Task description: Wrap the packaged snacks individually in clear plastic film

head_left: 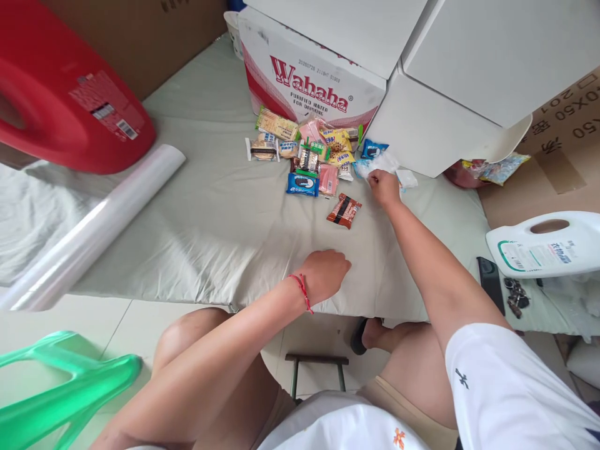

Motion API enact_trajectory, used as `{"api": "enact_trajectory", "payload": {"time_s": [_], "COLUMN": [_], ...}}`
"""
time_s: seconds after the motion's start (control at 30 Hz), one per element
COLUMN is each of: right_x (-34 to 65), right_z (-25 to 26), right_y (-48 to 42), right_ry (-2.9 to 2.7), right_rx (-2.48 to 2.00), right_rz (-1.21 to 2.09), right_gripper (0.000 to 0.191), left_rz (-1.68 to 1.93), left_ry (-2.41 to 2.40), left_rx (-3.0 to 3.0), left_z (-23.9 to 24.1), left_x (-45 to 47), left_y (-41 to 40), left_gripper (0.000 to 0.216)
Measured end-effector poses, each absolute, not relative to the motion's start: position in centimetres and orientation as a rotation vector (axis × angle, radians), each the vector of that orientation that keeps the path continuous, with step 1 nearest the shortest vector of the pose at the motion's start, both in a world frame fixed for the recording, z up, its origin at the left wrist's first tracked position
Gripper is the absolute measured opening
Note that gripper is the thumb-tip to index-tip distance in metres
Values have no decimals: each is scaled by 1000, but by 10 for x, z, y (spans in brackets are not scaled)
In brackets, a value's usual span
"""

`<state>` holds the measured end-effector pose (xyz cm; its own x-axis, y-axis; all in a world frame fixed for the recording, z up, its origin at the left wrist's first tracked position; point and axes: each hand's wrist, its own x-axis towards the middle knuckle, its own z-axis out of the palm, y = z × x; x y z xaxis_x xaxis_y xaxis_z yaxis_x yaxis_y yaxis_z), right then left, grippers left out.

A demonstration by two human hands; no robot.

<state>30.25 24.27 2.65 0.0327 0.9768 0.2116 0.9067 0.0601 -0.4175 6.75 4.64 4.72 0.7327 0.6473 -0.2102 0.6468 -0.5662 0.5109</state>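
Note:
My right hand (385, 189) reaches to the right of a pile of wrapped snacks, its fingers pinched on a crumpled clear plastic bag (382, 164). A blue snack packet (374, 149) lies just behind the bag. Closed into a fist, my left hand (327, 275) rests on the cloth near its front edge, with no object showing in it. Between my hands and the pile lies a brown wrapped snack (344, 210), apart from both hands. The pile includes a blue cookie packet (302, 184), a pink packet (327, 179), a yellow packet (338, 147) and a green-edged cracker packet (277, 123).
A Wahaha carton (312, 81) stands behind the pile, beside white boxes (431, 119). On the left are a red jug (79, 94) and a roll of clear film (103, 225). A white detergent bottle (546, 244), a phone (490, 284) and keys (516, 297) lie right.

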Motion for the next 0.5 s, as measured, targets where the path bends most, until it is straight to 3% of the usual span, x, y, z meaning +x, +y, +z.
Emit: {"api": "enact_trajectory", "payload": {"time_s": [0.13, 0.23, 0.3, 0.4, 0.5], "right_x": [301, 300, 296, 286, 278], "right_z": [43, 47, 43, 34, 28], "right_y": [161, 85, 46, 15, 2], "right_ry": [-1414, -1060, -922, -975, -1427], "right_rx": [-1608, -1467, -1442, -1475, -1551], "right_rz": [618, 1071, 1201, 1051, 612], "right_gripper": [18, 27, 32, 26, 10], "left_rz": [319, 526, 601, 689, 721], "left_ry": [1077, 1128, 1119, 993, 871], "left_rx": [2101, 1759, 1507, 1132, 880], "left_z": [55, 54, 50, 48, 54], "left_x": [65, 61, 61, 69, 86], "left_y": [47, 47, 47, 46, 44], "left_gripper": [30, 27, 20, 7, 27]}}
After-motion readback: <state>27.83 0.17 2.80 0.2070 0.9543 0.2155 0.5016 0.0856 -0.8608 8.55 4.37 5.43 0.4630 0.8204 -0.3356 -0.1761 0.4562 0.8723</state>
